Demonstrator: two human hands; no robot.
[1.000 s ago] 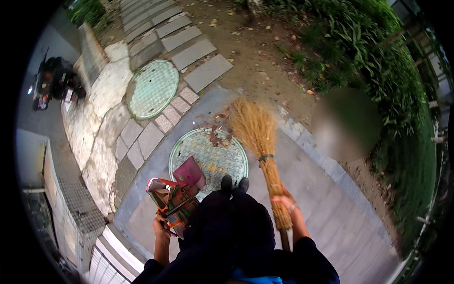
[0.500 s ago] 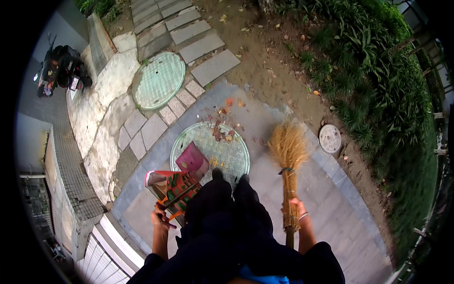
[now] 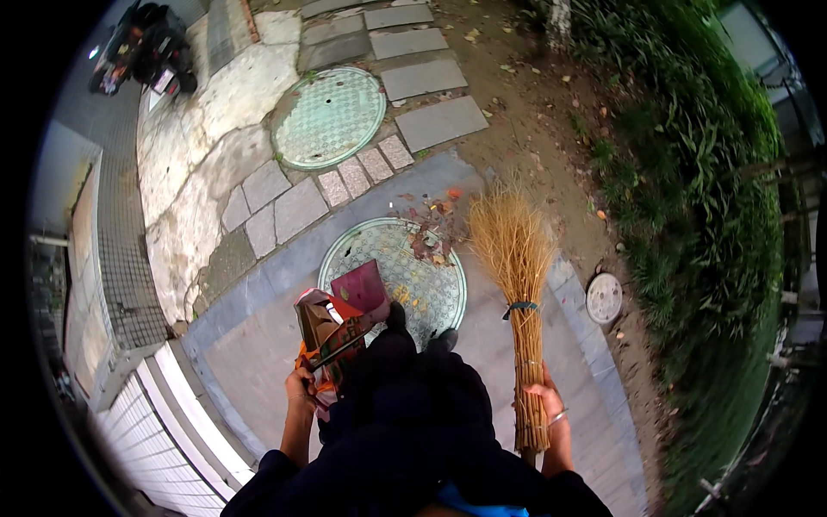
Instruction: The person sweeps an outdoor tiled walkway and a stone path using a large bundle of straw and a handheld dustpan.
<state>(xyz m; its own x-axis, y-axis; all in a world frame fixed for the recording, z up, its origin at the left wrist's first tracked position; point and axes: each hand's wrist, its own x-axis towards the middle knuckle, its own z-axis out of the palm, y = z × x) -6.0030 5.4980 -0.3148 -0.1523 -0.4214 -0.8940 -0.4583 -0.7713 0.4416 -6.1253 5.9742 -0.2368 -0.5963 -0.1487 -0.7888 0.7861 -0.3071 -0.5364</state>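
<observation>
In my right hand (image 3: 549, 403) is the bound handle of a twig broom (image 3: 524, 327), its bristles fanned out on the paving to the right of a small heap of dry leaves (image 3: 433, 231). My left hand (image 3: 300, 388) is closed round the dark handle of a dustpan (image 3: 360, 289) with a maroon front plate. Behind that plate, a red and orange bag and an opened cardboard box (image 3: 320, 320) sit crowded together. The maroon plate rests over the left part of a round green manhole cover (image 3: 450, 297); leaves lie on the cover's far edge, with yellow bits near its middle.
My shoes stand at the cover's near edge. Farther off are a second green manhole cover (image 3: 332, 116), stone slabs (image 3: 422, 79) and a parked scooter (image 3: 151, 52). Bare soil, a small round lid (image 3: 605, 297) and a planted bed (image 3: 680, 172) line the right. White-edged steps (image 3: 185, 405) are at left.
The view has shifted, so the ground sits differently in it. The broom's bristles are now nearer the leaves. The dustpan has turned, showing more of the box; both hands keep their grip.
</observation>
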